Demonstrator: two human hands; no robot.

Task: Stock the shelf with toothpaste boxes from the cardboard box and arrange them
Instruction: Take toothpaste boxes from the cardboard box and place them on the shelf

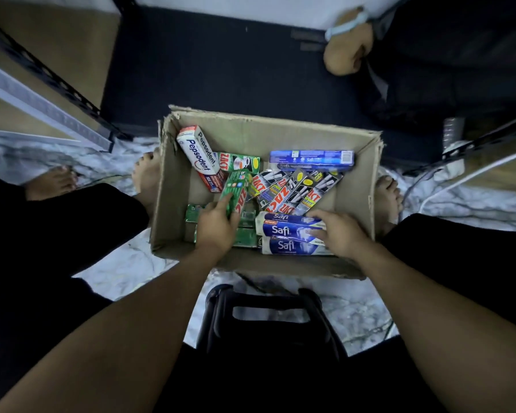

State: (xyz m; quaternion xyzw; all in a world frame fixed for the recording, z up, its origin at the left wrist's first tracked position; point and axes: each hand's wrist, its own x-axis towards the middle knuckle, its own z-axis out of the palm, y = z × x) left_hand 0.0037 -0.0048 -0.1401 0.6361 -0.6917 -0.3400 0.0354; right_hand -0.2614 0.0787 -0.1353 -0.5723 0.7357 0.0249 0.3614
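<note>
Pinching long green toothpaste box (236,190) with left hand (218,226), white toothpaste box (283,231) with right hand (341,234), inside brown cardboard box (173,204), probably for lifting out.

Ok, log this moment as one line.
stage: picking from brown cardboard box | left hand: holds green Zact toothpaste box | right hand: on white-blue Safi toothpaste box, grip unclear

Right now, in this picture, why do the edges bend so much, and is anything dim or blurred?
Head view: the wide lens bows the shelf rails and stretches both forearms; light is dim, corners go black; labels read sharp on the green box the left hand grips and the Safi box the right hand pinches; no strong glare.
</note>
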